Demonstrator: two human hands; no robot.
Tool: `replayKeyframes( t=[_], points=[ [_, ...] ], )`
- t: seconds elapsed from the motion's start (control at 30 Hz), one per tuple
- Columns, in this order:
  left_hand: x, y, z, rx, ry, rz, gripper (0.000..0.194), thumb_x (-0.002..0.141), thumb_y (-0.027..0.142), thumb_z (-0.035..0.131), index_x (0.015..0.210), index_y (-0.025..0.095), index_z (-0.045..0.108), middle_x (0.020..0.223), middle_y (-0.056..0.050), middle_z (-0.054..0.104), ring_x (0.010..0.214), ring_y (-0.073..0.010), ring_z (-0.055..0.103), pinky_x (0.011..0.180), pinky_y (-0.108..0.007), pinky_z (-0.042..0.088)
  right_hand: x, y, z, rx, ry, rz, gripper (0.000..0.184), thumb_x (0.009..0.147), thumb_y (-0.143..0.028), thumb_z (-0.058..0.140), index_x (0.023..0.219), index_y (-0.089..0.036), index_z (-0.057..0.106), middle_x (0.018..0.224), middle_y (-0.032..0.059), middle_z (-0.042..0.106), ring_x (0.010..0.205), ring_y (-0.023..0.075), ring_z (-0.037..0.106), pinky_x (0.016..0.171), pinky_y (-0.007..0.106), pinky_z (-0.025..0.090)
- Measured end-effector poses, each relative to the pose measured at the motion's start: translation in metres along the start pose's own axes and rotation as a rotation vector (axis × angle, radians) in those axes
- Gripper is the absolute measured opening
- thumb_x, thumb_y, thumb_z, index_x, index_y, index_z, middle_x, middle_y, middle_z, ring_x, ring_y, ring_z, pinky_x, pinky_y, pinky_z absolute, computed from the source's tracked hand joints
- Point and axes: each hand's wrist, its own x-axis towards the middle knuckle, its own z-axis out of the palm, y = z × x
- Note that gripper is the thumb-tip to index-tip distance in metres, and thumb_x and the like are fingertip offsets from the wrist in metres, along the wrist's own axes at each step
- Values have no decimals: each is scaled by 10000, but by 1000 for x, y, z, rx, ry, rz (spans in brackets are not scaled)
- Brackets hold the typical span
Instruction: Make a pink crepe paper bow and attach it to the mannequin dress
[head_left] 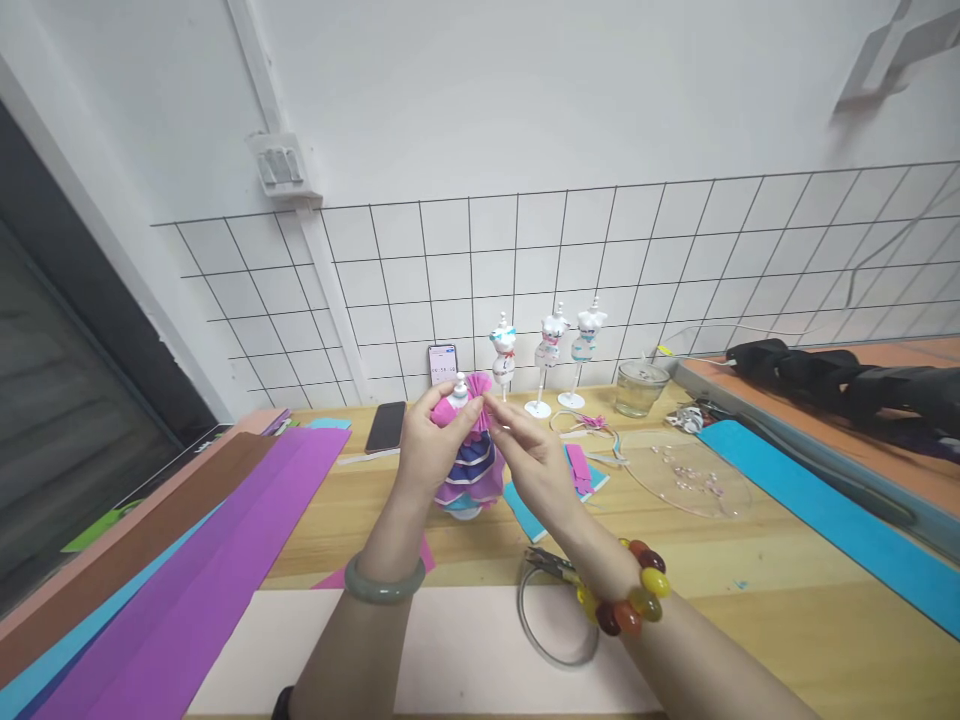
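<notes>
Between my hands stands a small white mannequin (460, 392) in a layered skirt (471, 478) of pink, purple, navy and light blue ruffles. My left hand (429, 440) is closed around its upper body, with the thumb pressed near a pink pleated paper fan (478, 388) at the shoulder. From the other side my right hand (531, 455) pinches the fan's edge with its fingertips. The exact contact is partly hidden by the fingers. Below the right hand lie a blue paper piece (525, 512) and pink strips (579, 468).
Three white mannequins (553, 345) stand at the back, beside a glass (641, 385). A phone (442, 362) leans there; a dark phone (386, 427) lies flat. Pliers (551, 562) and clear beads (697, 480) rest right. Purple sheets (247, 560) lie left, a blue strip (825, 520) right.
</notes>
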Motion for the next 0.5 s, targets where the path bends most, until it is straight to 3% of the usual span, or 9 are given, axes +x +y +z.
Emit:
replayKeyframes(
  t=[0.2,0.5],
  points=[
    [-3,3,3,-31,-32,-8,359,661,375,670,963,181,651,777,-21,664,661,-144,589,618,-237,473,6,-7,-1,303,151,282,230,715,-321,657,921,-222,640,967,29,656,911,166,588,818,324,460],
    [-4,5,4,-108,-143,-48,396,628,327,706,986,164,653,848,-43,678,714,-167,612,623,-244,489,11,-2,-6,529,125,441,315,614,-290,742,890,-197,623,813,-14,636,711,103,584,643,223,453]
  ],
)
